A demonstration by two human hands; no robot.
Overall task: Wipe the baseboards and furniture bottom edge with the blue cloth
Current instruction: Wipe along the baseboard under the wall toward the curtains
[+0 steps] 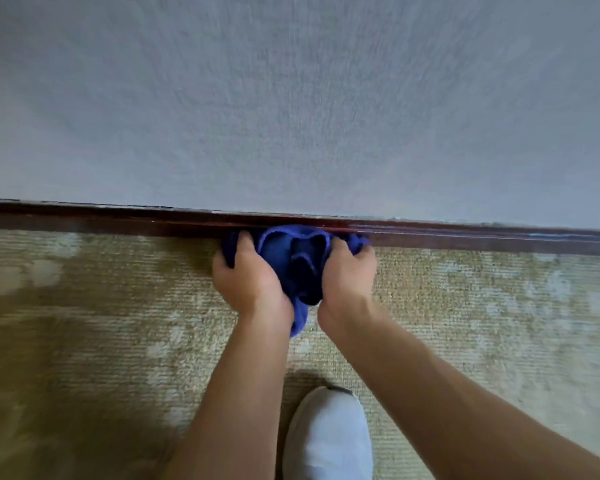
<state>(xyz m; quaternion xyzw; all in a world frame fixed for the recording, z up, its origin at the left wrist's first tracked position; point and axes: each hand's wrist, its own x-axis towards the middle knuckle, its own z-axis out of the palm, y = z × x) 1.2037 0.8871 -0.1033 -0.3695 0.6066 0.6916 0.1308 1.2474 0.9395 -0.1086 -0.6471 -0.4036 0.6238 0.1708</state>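
While both hands' fingers [227, 261] grip the bunched blue cloth [291, 258], it touches the dark baseboard [118, 221].

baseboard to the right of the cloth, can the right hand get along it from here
Probably yes: the right hand already holds the blue cloth against the baseboard, and nothing visible on the carpet blocks that stretch.
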